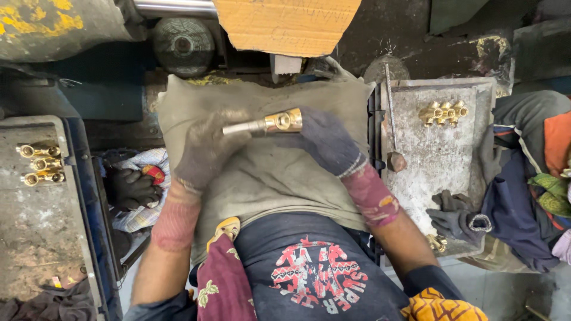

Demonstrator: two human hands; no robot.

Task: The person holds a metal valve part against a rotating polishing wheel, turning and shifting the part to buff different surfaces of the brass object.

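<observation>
Nearest the camera, a dark printed shirt (315,273) and a maroon patterned cloth (223,285) are seen over the lap, with a grey-green cloth pad (267,172) spread beyond them as the work surface. A brass fitting (284,121), mounted on a silver metal rod (242,128), is held just above the pad, roughly level. The left hand (205,148), in a worn grey glove, is closed on the rod end; its outline is blurred, so motion is judged likely. The right hand (324,139), in a dark knit glove, is closed on the brass end; the fingertips are hidden behind the part. To the left, three brass fittings (40,163) are laid on a grey metal tray (35,238); to the right, a brass manifold piece (443,112) rests on a scuffed metal plate (434,160), with a thin steel tool (391,113) along its edge and spare grey gloves (458,217) lower down. Judgement: the step is done well if the rod is kept steady with one grip while the fitting is worked with the other, low over the pad, so a slipped part is caught by the cloth.
</observation>
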